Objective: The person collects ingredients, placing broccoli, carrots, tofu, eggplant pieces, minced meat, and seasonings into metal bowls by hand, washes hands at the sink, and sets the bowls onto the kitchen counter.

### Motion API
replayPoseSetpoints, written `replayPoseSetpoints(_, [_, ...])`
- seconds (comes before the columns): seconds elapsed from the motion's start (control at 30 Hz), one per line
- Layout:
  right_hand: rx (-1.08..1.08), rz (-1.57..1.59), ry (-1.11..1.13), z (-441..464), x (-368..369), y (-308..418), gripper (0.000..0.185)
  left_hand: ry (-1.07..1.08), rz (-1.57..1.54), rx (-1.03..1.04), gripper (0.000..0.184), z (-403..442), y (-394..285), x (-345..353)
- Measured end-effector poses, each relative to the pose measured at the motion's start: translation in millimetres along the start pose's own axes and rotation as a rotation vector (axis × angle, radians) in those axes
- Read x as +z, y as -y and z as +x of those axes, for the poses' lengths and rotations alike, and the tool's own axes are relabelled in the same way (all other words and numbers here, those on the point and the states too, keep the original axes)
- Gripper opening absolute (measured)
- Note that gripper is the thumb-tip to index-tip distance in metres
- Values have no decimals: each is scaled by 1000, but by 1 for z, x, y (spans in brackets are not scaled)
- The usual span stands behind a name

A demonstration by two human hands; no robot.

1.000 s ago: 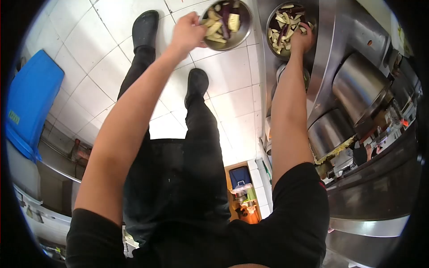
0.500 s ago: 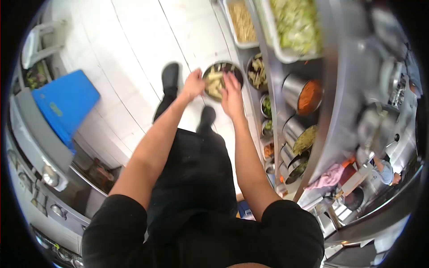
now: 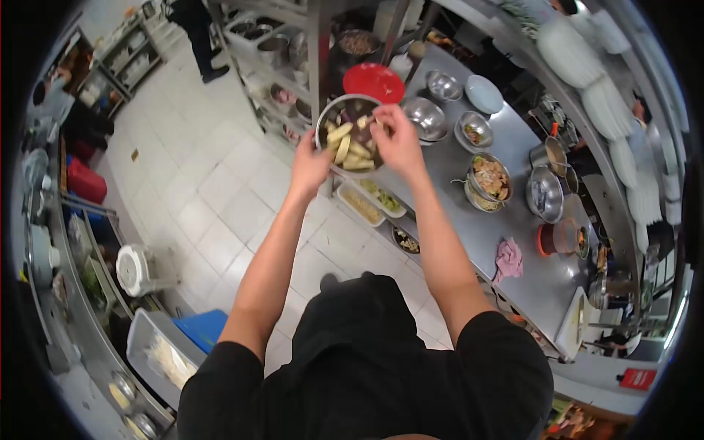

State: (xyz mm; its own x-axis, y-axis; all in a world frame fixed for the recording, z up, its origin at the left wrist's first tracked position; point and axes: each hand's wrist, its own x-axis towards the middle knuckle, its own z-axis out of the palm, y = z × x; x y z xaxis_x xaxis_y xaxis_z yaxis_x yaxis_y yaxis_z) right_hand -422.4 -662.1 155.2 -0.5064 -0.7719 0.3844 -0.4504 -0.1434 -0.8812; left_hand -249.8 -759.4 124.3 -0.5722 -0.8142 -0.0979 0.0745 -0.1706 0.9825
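One gray tub low at left, touching or near blue panel, cannot tell which. See left hand curled closed on left rim of metal bowl. Find bowl held up in front, between both hands, with pale and dark cut pieces inside. Note red plate just beyond. See right hand half closed at right rim, fingertips close together; can't tell if pinching a piece. Further right, on steel counter: food-filled bowl, then pink cloth.
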Motion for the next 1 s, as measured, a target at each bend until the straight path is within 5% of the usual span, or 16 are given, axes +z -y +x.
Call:
replayPoseSetpoints(0.2, [132,105,-35,111,-45,-13,23,78,-139,-146,34,118,-44,53])
replayPoseSetpoints(0.27, [262,342,-201,116,-51,-10,23,65,-173,-205,32,139,-40,57])
replayPoseSetpoints(0.53, [157,662,-344,121,-66,-13,24,161,-147,-261,32,159,-43,49])
replayPoseSetpoints(0.8, [130,650,-289,143,-72,-24,23,213,-153,-258,37,160,-36,39])
replayPoseSetpoints(1.0, [152,645,-255,157,-61,-35,22,214,-129,-342,69,163,-43,19])
